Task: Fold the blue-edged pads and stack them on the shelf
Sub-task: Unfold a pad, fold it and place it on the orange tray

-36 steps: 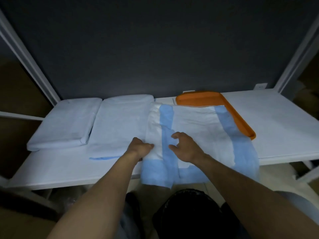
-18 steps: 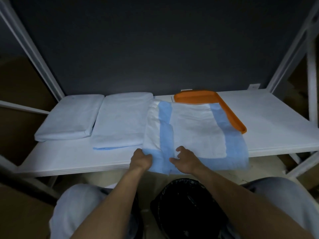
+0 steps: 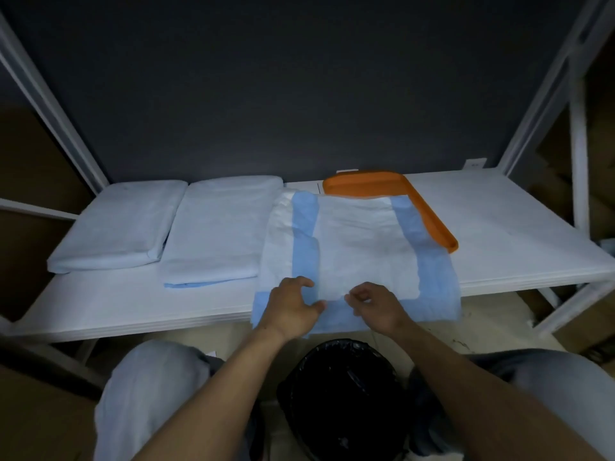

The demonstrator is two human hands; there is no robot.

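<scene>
A white pad with blue edges lies spread on the white shelf, its near blue edge hanging over the shelf's front. My left hand pinches the pad's near edge at its left blue strip. My right hand pinches the near edge of the white middle, a little to the right. Two folded stacks sit to the left: one stack beside the pad and a thicker stack at the far left.
An orange tray lies under the pad's far right corner. A black-lined bin stands below between my knees. White shelf posts rise at both sides, with a dark back wall behind.
Both hands slid back along the pad toward its near edge and now pinch it there. The pad lies flatter on the shelf.
</scene>
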